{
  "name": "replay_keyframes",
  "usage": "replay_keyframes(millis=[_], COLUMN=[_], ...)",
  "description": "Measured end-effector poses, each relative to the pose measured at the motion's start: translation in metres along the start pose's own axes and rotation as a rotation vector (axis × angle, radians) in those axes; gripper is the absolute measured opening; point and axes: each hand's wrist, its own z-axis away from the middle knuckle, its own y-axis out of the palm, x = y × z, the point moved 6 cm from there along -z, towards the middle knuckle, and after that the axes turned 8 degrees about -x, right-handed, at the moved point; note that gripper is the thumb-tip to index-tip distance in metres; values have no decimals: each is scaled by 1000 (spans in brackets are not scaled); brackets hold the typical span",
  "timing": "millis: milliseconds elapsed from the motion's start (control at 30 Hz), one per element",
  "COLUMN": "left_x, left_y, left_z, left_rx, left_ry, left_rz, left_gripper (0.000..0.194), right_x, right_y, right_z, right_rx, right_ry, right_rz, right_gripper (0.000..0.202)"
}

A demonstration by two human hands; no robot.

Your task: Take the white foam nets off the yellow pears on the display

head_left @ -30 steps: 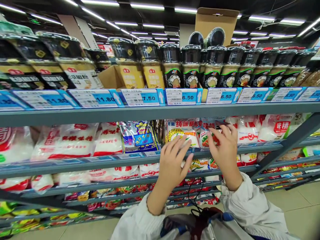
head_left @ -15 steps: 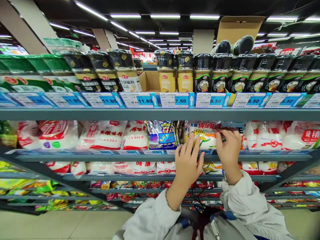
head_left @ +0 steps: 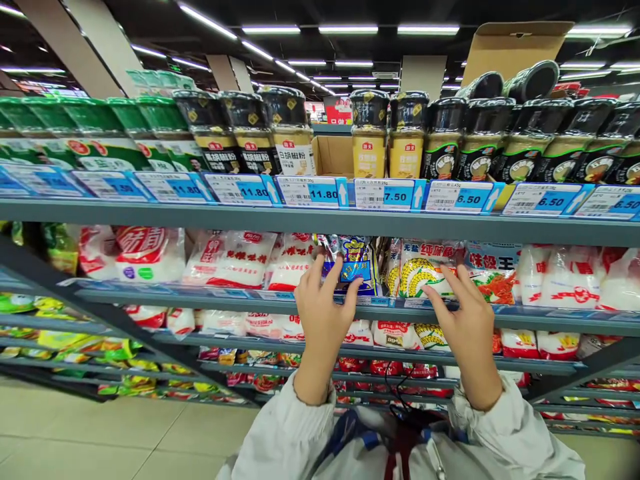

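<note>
My left hand [head_left: 325, 303] is at the second shelf's front edge, fingers spread and curved over the left side of a shiny silver-and-blue packet [head_left: 357, 267] with a yellow chef figure. Whether the fingertips touch it, I cannot tell. Farther right, my right hand [head_left: 463, 313] has its thumb and fingers apart, in front of a clear white bag with printed corn cobs [head_left: 420, 273]. Its fingers overlap the bag's right edge; contact is unclear. Beside that bag stands a blue-topped packet with a red food picture [head_left: 495, 273]. Neither hand holds anything.
Above the hands, a grey shelf edge [head_left: 320, 223] carries price tags and rows of jars, including yellow-labelled ones [head_left: 370, 150] and green-lidded ones [head_left: 155, 127]. White-and-red bags [head_left: 230, 260] line the second shelf. More packets fill the lower racks. An open cardboard box [head_left: 515, 57] rises behind the jars.
My left hand has moved left from the corn bag to the silver-and-blue packet. The right hand's fingers have opened out, away from the bag's upper right corner. The view has turned slightly left.
</note>
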Motion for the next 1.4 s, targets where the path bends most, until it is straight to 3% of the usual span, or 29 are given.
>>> replay_keyframes(millis=[167,300,433,533,667,767,833,933,1100,1267,1400], left_x=[-20,-22,10,50,109,145,166,190,209,208,209], left_y=[7,1,-33,-60,-83,-86,-83,-80,-82,-88,-92], left_z=[8,23,32,31,16,0,-10,-18,-20,-22,-29], left_rx=[30,-11,-155,-219,-214,-145,-73,43,172,205,215], left_ry=[8,-8,-86,-159,-254,-254,-225,-132,79,198,216], left_rz=[-84,-15,28,-66,-127,-114,-113,-93,11,70,122], left_gripper=[43,46,39,33,32,35,37,37,43,48,48], right_x=[-7,0,16,37,85,133,164,204,242,256,272], right_y=[5,-8,-28,-28,-4,22,44,80,124,128,129], right_z=[-7,-4,9,19,28,41,49,56,63,67,56], right_rx=[41,-128,-392,-416,-119,87,155,177,184,165,45], right_ry=[-65,-163,-209,-242,-319,-436,-474,-418,-179,-80,-37], right_rz=[-11,-75,-229,-348,-419,-378,-321,-240,-28,122,102], right_gripper=[62,49,58,53,47,47,51,62,76,73,58])
